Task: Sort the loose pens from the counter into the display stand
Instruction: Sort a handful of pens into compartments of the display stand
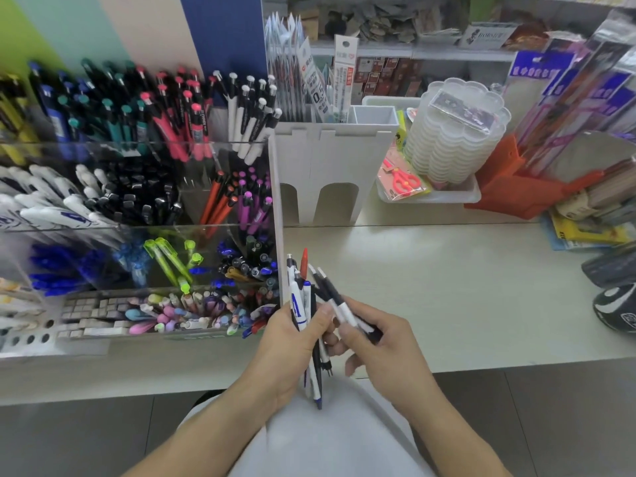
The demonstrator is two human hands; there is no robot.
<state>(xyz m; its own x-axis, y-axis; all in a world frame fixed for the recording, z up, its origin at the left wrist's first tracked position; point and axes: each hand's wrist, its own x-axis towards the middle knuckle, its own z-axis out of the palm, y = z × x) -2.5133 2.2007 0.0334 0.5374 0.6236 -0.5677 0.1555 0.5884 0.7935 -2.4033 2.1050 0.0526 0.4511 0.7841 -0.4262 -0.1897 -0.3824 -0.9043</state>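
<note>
Far right on the counter, a stack of scalloped clear trays (454, 132) sits in a white bin (471, 196) — packaged red scissors (402, 179) lean just left. An orange holder (509, 191) stands right — a white divider box (330, 166) to the left.

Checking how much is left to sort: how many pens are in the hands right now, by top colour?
Red-topped pen: 1
White-tipped black pens: 2, pinched by the right hand
Black-topped pen: 1
Blue-topped white pen: 1
Total: 5 showing; the left hand may hide more in its grip.
</note>
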